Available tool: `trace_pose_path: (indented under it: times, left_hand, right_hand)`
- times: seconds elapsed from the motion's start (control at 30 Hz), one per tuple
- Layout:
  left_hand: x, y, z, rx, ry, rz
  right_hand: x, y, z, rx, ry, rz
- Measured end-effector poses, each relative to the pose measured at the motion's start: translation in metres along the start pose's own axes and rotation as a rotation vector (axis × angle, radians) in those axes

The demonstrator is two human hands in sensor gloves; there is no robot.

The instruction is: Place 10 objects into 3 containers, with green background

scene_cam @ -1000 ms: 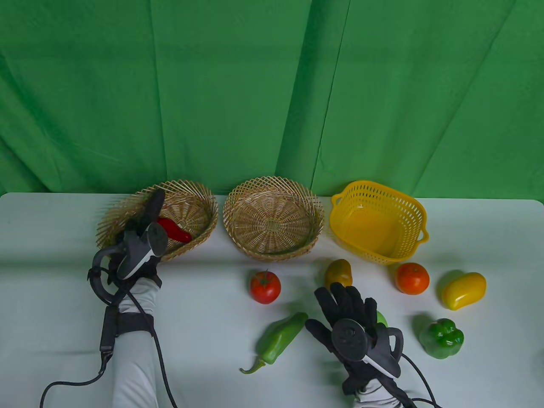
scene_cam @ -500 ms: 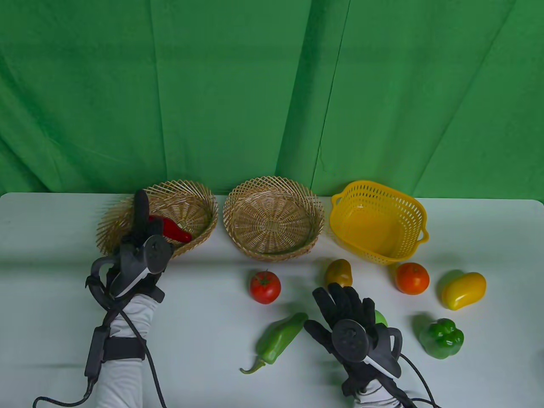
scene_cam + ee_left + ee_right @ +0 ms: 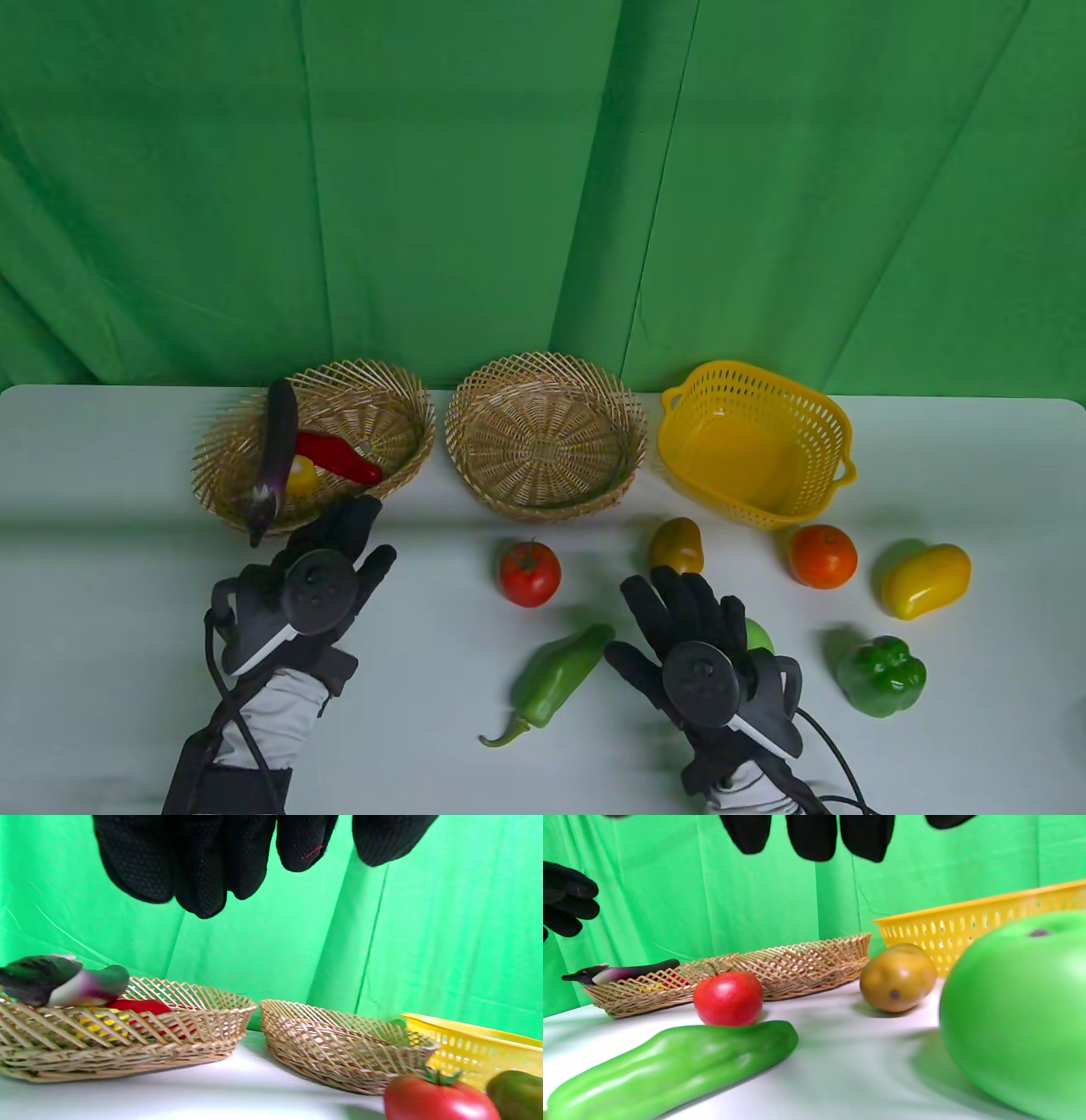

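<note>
Left hand (image 3: 318, 577) at lower left of the table view, fingers (image 3: 199, 870) loosely spread, holding nothing, just below the left wicker basket (image 3: 399, 407). That basket holds an eggplant (image 3: 276, 458) lying across its lower-left rim, a red chili (image 3: 339, 454) and a small yellow item (image 3: 301, 477). Right hand (image 3: 700, 658) at lower center-right, fingers (image 3: 679, 594) spread and free, over a green apple (image 3: 1018, 1014). Middle wicker basket (image 3: 475, 407) and yellow plastic basket (image 3: 840, 424) sit along the top of the counter (image 3: 102, 526). Loose on the counter: red tomato (image 3: 529, 573), long green pepper (image 3: 556, 679), brownish-yellow fruit (image 3: 676, 543), orange tomato (image 3: 822, 556), yellow mango (image 3: 925, 581), green bell pepper (image 3: 881, 676).
</note>
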State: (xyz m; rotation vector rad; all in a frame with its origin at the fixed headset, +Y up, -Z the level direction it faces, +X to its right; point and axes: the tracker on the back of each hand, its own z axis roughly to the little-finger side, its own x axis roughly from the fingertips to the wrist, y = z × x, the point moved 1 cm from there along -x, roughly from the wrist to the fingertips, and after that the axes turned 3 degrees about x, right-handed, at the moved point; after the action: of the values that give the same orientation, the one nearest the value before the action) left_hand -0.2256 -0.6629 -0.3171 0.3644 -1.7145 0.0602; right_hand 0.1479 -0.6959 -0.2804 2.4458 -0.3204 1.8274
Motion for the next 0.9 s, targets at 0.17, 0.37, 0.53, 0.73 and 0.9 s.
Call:
trace_pose_path:
  times: [0.17,0.37,0.53,0.73,0.9]
  left_hand:
    - [0.016,-0.009,-0.010,-0.021,-0.067,0.003]
    - [0.032,-0.026,-0.015,-0.033,-0.102,0.015]
    - [0.043,-0.042,-0.012,-0.056,-0.102,0.048]
    - [0.052,-0.051,-0.002,-0.031,-0.084,0.045]
    - [0.055,-0.053,0.004,-0.029,-0.078,0.053]
  right_hand:
    - [0.001,-0.001,0.000,-0.007,-0.006,0.005]
    - [0.001,-0.001,-0.001,-0.015,-0.016,0.009]
    - [0.002,-0.001,-0.002,-0.016,-0.017,0.009]
    - [0.002,-0.001,-0.003,-0.014,-0.018,0.007]
    - [0.001,0.003,-0.005,-0.001,-0.021,-0.007]
